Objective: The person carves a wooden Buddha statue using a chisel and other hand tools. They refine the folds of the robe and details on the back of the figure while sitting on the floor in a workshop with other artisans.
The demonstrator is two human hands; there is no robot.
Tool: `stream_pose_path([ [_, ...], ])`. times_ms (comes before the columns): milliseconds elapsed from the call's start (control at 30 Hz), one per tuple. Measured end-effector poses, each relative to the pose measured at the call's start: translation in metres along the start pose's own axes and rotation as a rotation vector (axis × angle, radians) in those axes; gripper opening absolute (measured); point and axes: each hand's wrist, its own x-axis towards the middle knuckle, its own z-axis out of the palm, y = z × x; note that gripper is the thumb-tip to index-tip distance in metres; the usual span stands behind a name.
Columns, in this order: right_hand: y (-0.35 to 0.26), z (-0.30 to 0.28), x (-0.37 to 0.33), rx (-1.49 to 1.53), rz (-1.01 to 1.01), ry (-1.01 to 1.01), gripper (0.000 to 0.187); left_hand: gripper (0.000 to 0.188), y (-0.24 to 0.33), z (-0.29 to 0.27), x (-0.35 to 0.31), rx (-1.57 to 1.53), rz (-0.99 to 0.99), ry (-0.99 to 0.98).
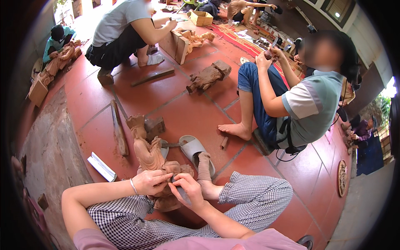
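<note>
A carved wooden statue (146, 153) leans between my legs, its crowned head pointing away from me and its base close to my lap. My left hand (151, 181) is closed against the statue's lower part, with its fingers bent over the wood. Close beside it, my right hand (188, 188) pinches a dark grey strip (183, 195) that looks like sandpaper. The strip's upper end shows between the fingertips of both hands, against the carving. Where exactly it touches the wood is hidden by my fingers.
Around me on the red tiles lie a long wooden mallet (119, 129), a white angled piece (102, 166), a wooden block (154, 127) and a grey slipper (194, 151). Another carving (209, 76) lies farther off. A seated person (308, 98) works at right, a crouching person (123, 29) at far left.
</note>
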Motion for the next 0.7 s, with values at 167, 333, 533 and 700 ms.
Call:
stream_pose_path([
  [167, 0.0, 0.006, 0.003, -0.062, -0.048, 0.014, 0.014, 0.054, -0.004, 0.005, -0.008, 0.005, -0.012, -0.014],
  [333, -0.003, 0.001, 0.003, -0.116, -0.088, -0.121, 0.013, 0.057, -0.006, 0.002, -0.005, -0.008, 0.098, -0.061],
  [533, -0.003, 0.002, 0.01, -0.095, -0.12, -0.071, 0.014, 0.06, -0.003, 0.002, -0.009, -0.004, 0.01, -0.06],
  [700, -0.008, 0.007, 0.008, -0.137, -0.098, -0.144, 0.013, 0.056, -0.015, 0.004, -0.015, -0.004, 0.136, -0.116],
])
